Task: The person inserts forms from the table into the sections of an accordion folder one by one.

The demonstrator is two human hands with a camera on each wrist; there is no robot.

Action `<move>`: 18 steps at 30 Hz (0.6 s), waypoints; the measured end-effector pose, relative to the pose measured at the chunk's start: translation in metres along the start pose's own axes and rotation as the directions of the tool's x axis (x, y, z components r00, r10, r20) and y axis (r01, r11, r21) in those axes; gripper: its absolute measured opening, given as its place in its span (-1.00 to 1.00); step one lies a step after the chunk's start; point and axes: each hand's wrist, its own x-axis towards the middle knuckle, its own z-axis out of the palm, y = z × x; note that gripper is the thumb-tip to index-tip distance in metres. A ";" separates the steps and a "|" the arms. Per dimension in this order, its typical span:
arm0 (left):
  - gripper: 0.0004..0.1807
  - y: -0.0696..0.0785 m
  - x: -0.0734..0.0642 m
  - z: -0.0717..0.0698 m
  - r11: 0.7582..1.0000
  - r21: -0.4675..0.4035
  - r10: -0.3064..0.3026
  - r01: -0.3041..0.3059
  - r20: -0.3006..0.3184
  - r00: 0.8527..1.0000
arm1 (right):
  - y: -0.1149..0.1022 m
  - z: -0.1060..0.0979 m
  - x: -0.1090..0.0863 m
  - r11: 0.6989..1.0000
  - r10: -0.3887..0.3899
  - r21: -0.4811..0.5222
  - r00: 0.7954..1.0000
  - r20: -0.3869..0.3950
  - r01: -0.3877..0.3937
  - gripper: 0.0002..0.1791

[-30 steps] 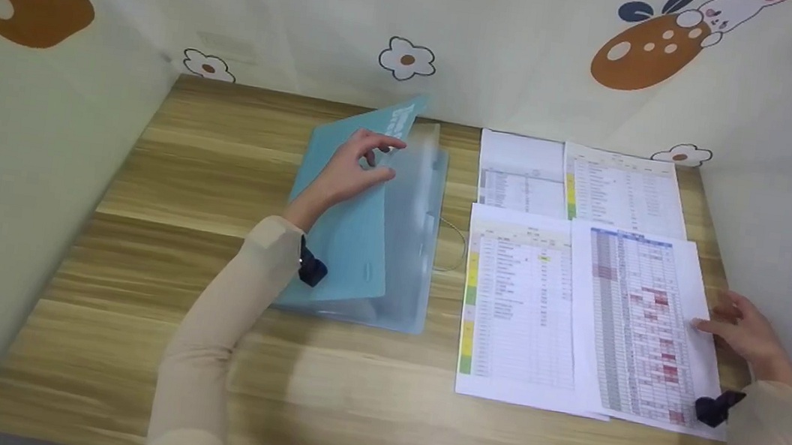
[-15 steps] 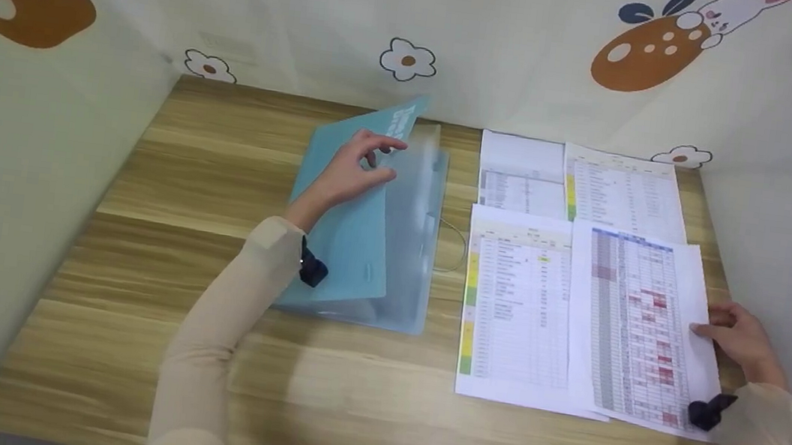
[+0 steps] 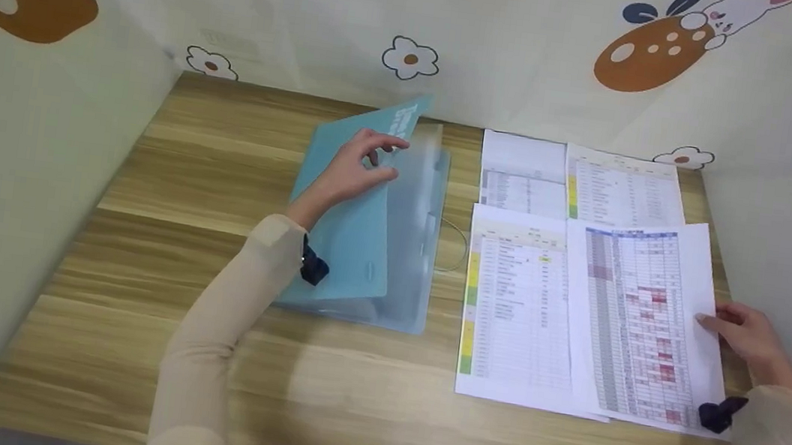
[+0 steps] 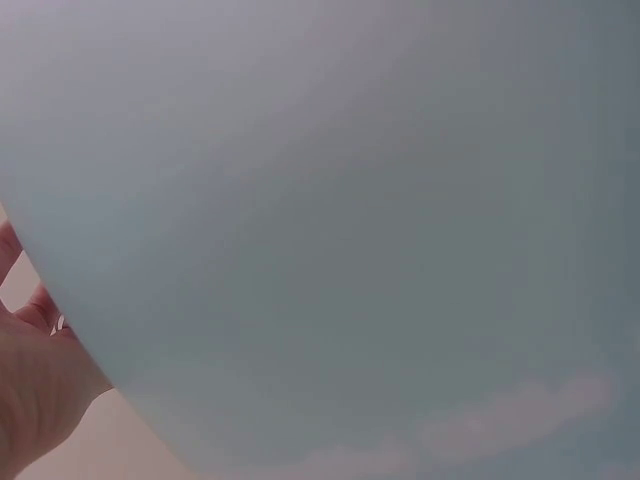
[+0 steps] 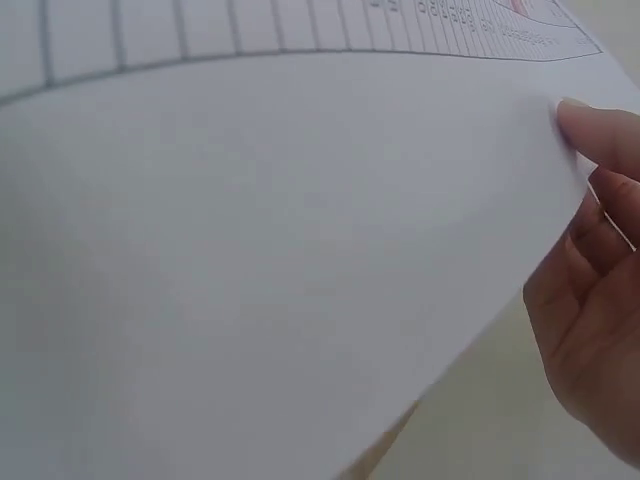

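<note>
If the left hand — grip unclear — slips, the folder cover could fall. Right of that, the right hand may crease the red-marked sheet it pinches.

The place looks like a small office corner. A wooden desk bears a folder and printed sheets, between cartoon-patterned walls.

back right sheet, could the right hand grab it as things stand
Probably not without letting go first: the right hand pinches the red-marked sheet. Otherwise the back right sheet looks reachable, its upper part uncovered.
</note>
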 end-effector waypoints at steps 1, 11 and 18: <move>-0.60 0.000 0.000 0.000 1.000 0.002 -0.001 0.001 0.002 1.000 | -0.002 -0.001 -0.001 1.000 -0.011 -0.001 1.000 0.004 0.011 -0.26; -0.60 0.000 0.000 0.000 1.000 0.008 0.000 0.000 -0.001 1.000 | -0.025 -0.016 -0.012 0.993 -0.117 -0.027 0.993 0.015 0.117 -0.45; -0.59 0.001 -0.002 -0.001 1.000 -0.004 0.014 -0.014 -0.001 1.000 | -0.034 -0.020 -0.018 0.983 -0.176 0.061 0.984 0.019 0.175 -0.66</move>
